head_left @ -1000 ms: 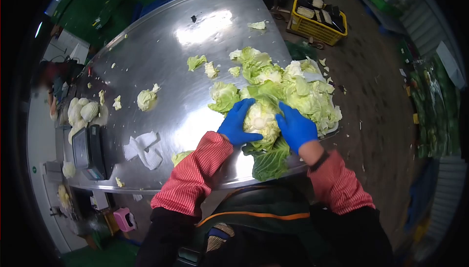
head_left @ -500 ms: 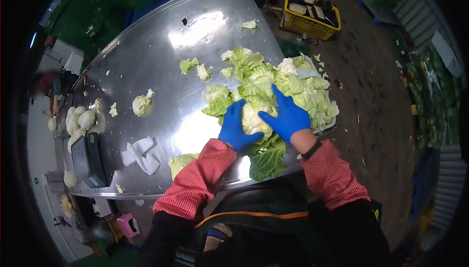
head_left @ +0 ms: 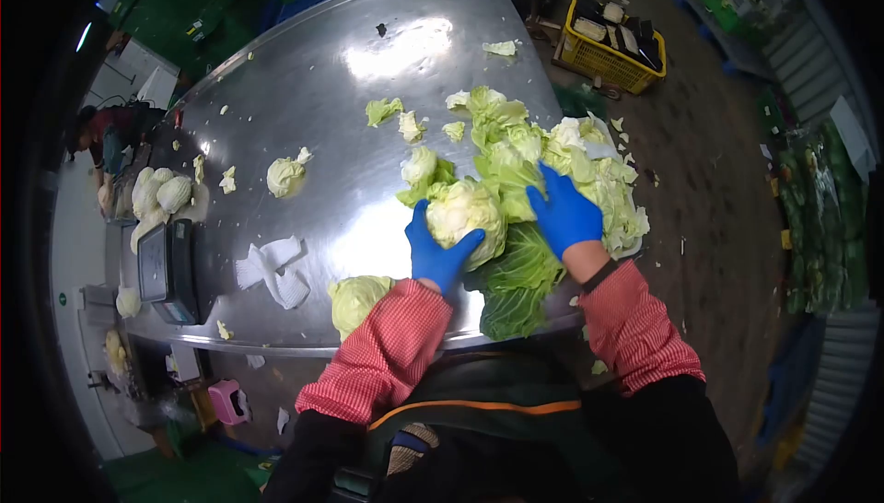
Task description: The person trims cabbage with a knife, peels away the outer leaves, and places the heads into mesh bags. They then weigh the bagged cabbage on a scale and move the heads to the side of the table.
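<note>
Pale and peeled on one side, a cabbage head (head_left: 467, 219) rests on the metal table in front of me. My left hand (head_left: 436, 254), in a blue glove, is wrapped round its left and near side. To the right, my right hand (head_left: 568, 216), gloved too, has its fingers apart over loose cabbage leaves (head_left: 511, 167) and is off the head. A large dark green outer leaf (head_left: 517, 284) lies between my hands near the table edge. By my left sleeve sits another cabbage (head_left: 357, 303), partly hidden.
The metal table (head_left: 304, 88) carries a heap of leaves (head_left: 608, 204) on the right, a small cabbage (head_left: 285, 176), white gloves (head_left: 273, 271), a scale (head_left: 166, 273) and net-wrapped cabbages (head_left: 173, 193). A yellow crate (head_left: 612, 56) stands on the floor. Another person (head_left: 115, 139) is at far left.
The cabbage head has turned and shifted left with my left hand. My right hand has come off it and moved right, and more of the dark green leaf shows. The camera view has shifted slightly.
</note>
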